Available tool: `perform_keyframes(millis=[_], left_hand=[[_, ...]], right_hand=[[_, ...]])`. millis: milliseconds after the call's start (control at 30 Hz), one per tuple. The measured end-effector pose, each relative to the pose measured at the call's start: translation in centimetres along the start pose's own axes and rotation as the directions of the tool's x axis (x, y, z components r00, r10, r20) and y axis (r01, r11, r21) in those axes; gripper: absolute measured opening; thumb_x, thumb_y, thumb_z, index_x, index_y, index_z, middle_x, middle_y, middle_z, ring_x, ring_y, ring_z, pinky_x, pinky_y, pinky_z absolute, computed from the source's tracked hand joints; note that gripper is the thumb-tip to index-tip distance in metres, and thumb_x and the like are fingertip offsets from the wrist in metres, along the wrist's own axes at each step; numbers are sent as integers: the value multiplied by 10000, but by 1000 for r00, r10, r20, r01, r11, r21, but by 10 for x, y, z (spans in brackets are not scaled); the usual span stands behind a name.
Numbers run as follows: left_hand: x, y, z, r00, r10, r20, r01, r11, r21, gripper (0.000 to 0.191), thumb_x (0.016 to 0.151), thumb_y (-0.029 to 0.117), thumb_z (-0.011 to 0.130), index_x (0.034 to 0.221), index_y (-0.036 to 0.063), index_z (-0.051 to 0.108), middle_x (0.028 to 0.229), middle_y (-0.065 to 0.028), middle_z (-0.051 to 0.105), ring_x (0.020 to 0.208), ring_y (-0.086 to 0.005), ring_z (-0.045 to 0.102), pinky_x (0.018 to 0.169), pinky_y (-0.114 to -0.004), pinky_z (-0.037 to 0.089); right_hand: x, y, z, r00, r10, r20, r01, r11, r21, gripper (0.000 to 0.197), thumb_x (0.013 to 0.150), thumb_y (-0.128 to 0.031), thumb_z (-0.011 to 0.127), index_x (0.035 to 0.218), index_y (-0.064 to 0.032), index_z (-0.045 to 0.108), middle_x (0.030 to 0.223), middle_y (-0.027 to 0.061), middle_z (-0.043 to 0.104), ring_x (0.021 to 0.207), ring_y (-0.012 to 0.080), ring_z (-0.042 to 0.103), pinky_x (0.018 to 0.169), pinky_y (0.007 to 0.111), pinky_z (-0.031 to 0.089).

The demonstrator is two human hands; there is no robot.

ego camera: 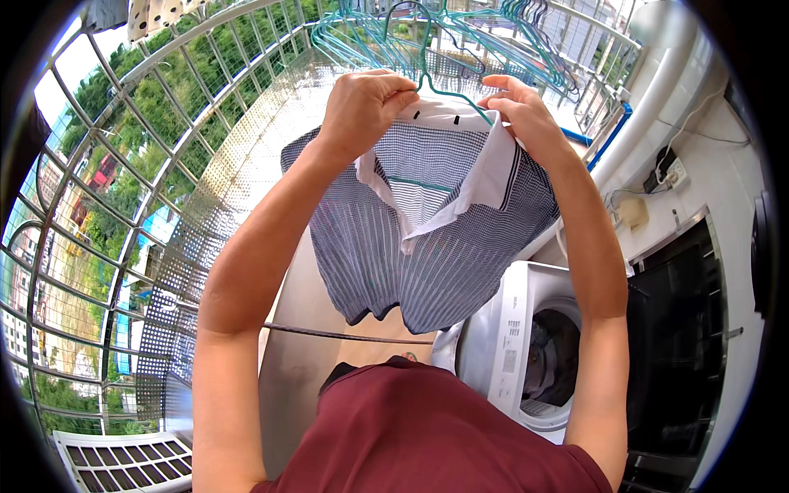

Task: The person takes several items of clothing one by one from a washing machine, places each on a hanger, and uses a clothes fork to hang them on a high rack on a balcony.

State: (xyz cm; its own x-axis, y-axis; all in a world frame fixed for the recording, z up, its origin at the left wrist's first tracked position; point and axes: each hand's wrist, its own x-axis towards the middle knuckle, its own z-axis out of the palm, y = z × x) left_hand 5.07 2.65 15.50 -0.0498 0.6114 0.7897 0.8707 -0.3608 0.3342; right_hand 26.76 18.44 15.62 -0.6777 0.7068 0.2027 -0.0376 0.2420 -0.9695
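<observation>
A blue-and-white striped knit polo shirt [370,240] with a white collar hangs before me on a green clothes hanger [455,94]. The hanger's lower bar shows through the open neck. My left hand [370,108] pinches the collar's left side beside the hanger's neck, thumb against fingers. At the collar's right side, my right hand [521,114] has its index finger raised, while its thumb and other fingers grip the collar edge near the hanger's sloping arm. The hanger's hook stands upright between both hands.
Several teal hangers [351,43] hang beyond the shirt. A metal window cage [129,154] curves along the left. At the right stands a white front-loading washing machine [508,345], its door open and laundry inside. A thin dark rod [345,335] crosses below the shirt.
</observation>
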Motion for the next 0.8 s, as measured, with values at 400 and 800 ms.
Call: perform_keyframes(millis=[400,800], left_hand=[[0,-2,1,997,-78,2,78,997,10,163,869,106,738,980,-13,739,879,-123,744,761,-181,715,699,-307,561],[16,13,-4,966,-173,195,160,984,77,254,874,226,753,1003,18,689,849,-133,727,805,-189,716,732,-339,556]], right_hand=[[-15,-4,-13,990,-92,104,87,995,56,226,961,-175,620,1068,4,705,911,46,695,822,97,647,748,220,531],[7,-2,10,934,-347,88,352,849,-394,280,831,-165,784,1029,12,695,869,56,684,778,117,629,721,264,511]])
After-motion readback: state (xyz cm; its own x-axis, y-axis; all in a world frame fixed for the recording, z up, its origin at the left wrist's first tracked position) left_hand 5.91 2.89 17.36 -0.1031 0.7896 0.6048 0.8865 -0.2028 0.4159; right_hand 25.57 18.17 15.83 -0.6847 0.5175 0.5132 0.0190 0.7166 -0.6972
